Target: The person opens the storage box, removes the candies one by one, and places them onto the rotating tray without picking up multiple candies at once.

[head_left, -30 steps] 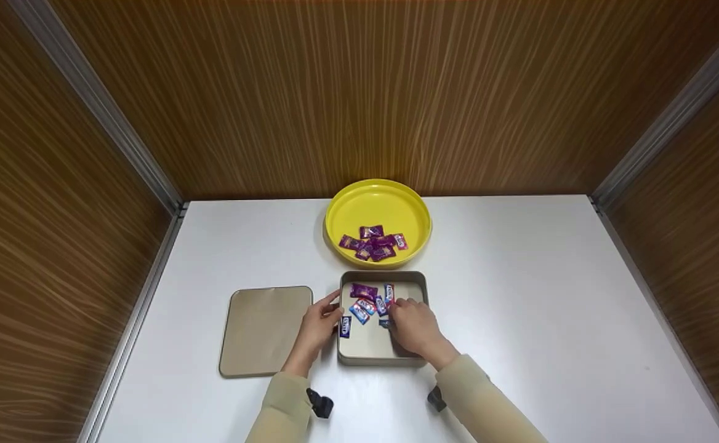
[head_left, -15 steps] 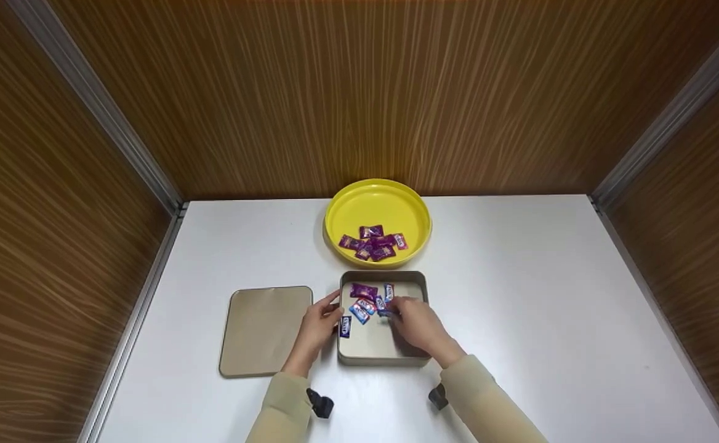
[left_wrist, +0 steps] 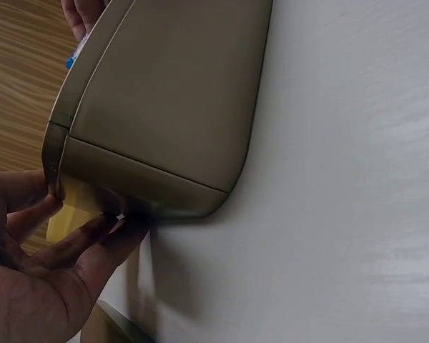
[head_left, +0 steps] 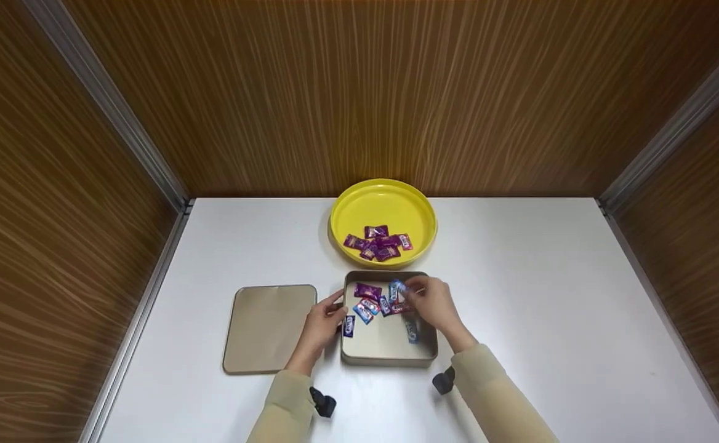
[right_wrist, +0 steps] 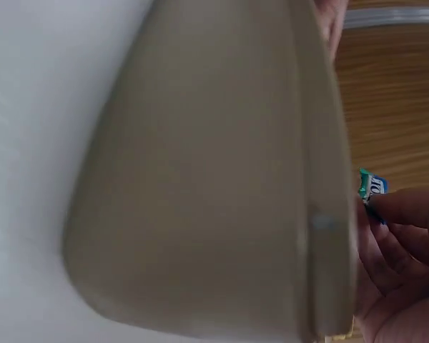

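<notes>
An open tan tin box (head_left: 390,351) with several small wrapped candies inside stands in front of me in the head view. My left hand (head_left: 321,326) holds its left side, thumb at the rim and fingers against the outer wall. Over the box's far right part, my right hand (head_left: 434,303) pinches a blue-and-green wrapped candy (right_wrist: 373,184) between thumb and fingertips. Below that hand, a purple candy (head_left: 368,291), several blue and red ones and a dark blue candy (head_left: 349,326) lie in the box. Another candy (head_left: 412,330) lies near the right wall.
Just behind the box sits a round yellow tray (head_left: 384,206) with several purple candies (head_left: 388,253) and a pink one (head_left: 405,241). A flat tan lid (head_left: 268,329) lies left of the box on the white table (head_left: 532,295). Wood-grain panels (head_left: 384,92) surround the table.
My right hand has risen and moved up and right from the candies, with a candy now showing in its fingers. A candy now lies near the right wall. The left hand stays put.
</notes>
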Demonstrator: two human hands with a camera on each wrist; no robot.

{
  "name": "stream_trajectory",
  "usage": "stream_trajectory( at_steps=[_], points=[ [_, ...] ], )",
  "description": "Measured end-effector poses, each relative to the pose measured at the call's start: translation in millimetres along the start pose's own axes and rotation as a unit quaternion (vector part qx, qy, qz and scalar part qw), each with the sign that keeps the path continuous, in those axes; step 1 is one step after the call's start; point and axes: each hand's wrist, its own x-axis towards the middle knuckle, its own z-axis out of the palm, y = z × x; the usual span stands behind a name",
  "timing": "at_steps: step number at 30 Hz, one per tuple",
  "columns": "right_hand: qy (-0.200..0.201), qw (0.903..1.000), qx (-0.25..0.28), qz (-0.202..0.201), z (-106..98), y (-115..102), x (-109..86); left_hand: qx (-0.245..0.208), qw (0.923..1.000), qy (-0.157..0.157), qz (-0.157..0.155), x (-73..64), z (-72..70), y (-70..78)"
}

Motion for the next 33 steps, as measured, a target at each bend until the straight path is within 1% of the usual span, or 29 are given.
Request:
stream_trajectory(
  at_steps=[4, 8, 11, 13, 17, 22, 24, 27, 30, 33],
  points=[
    [0.029, 0.9986, 0.021, 0.038, -8.4, 1.2, 14.0, 0.002, 1.0, 0.002, -0.002, -0.3, 1.1, 0.2],
    [0.044, 0.9953, 0.048, 0.071, -14.9, 1.8, 26.2, 0.003, 1.0, 0.0, -0.005, -0.2, 1.2, 0.8],
    [0.055, 0.989, 0.092, 0.101, -19.6, 1.8, 33.8, 0.004, 1.0, 0.001, -0.008, 0.0, 1.2, 0.6],
    [0.067, 0.9842, 0.12, 0.112, -22.8, 1.1, 38.6, 0.004, 1.0, 0.002, -0.006, 0.1, 0.9, 0.6],
    [0.09, 0.9793, 0.144, 0.11, -27.5, -0.6, 47.7, 0.005, 1.0, 0.004, 0.002, 0.6, 0.4, 0.5],
    [0.091, 0.9756, 0.158, 0.123, -30.2, 0.4, 54.9, 0.007, 1.0, 0.002, 0.004, 0.2, 0.1, -0.5],
    [0.086, 0.9778, 0.149, 0.119, -30.5, 1.5, 57.0, 0.007, 0.9999, 0.001, 0.007, -0.1, 0.3, -0.8],
    [0.081, 0.9836, 0.128, 0.099, -30.6, 3.3, 59.3, 0.009, 0.9999, 0.0, 0.013, -0.1, 0.7, -0.7],
    [0.077, 0.9871, 0.115, 0.08, -30.4, 4.9, 59.5, 0.009, 0.9999, 0.001, 0.009, -0.1, 0.9, -0.1],
    [0.075, 0.9889, 0.106, 0.071, -30.9, 6.0, 56.4, 0.005, 1.0, 0.003, 0.002, -0.5, 0.5, 0.7]
  ],
)
